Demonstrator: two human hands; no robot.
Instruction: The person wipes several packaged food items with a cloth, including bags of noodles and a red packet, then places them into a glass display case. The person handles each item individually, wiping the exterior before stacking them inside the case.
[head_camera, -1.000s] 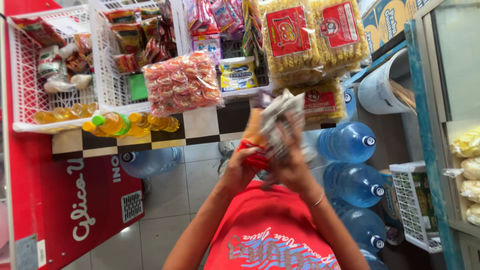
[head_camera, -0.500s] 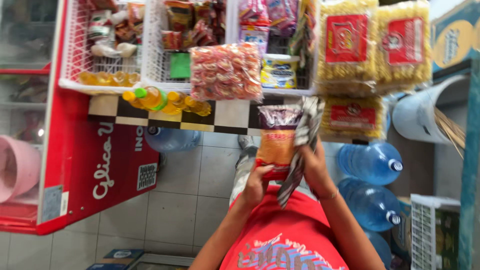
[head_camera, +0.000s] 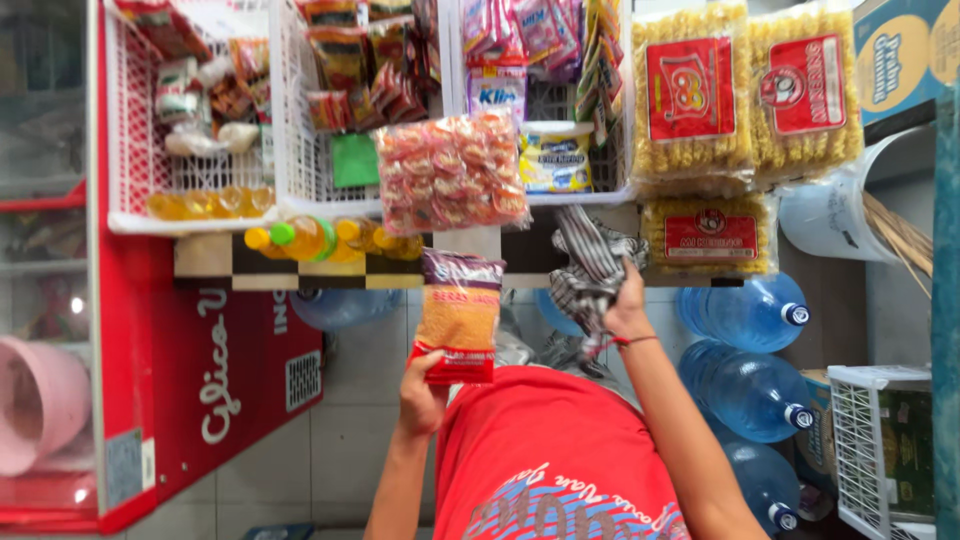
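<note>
Orange grain fills the clear packet (head_camera: 459, 318) that the left hand (head_camera: 422, 392) pinches by its red lower edge, thumb and fingers closed on it, so that the packet stands upright in the air in front of the red shirt (head_camera: 545, 455). To the right, the right hand (head_camera: 626, 306) is clenched around a striped grey-and-white cloth (head_camera: 590, 268), which bunches and hangs from the fist; a thin red band circles that wrist.

Just beyond both hands runs a desk edge (head_camera: 215, 262) tiled in black, white and cream checks. Small yellow oil bottles (head_camera: 315, 238) with yellow and green caps lie along it. A bulging clear bag of pink-and-white wrapped snacks (head_camera: 450, 172) hangs above the packet, in front of white wire baskets (head_camera: 290, 150) crammed with sachets and packets. Far right, two big bags of yellow noodles (head_camera: 745, 95) with red labels hang side by side, a third below them.

On the tiled floor at right lie blue water jugs (head_camera: 745, 385), near a white crate (head_camera: 860, 440). At left stands a red chest freezer (head_camera: 215, 375), with a pink tub (head_camera: 40, 400) at the far left edge.
</note>
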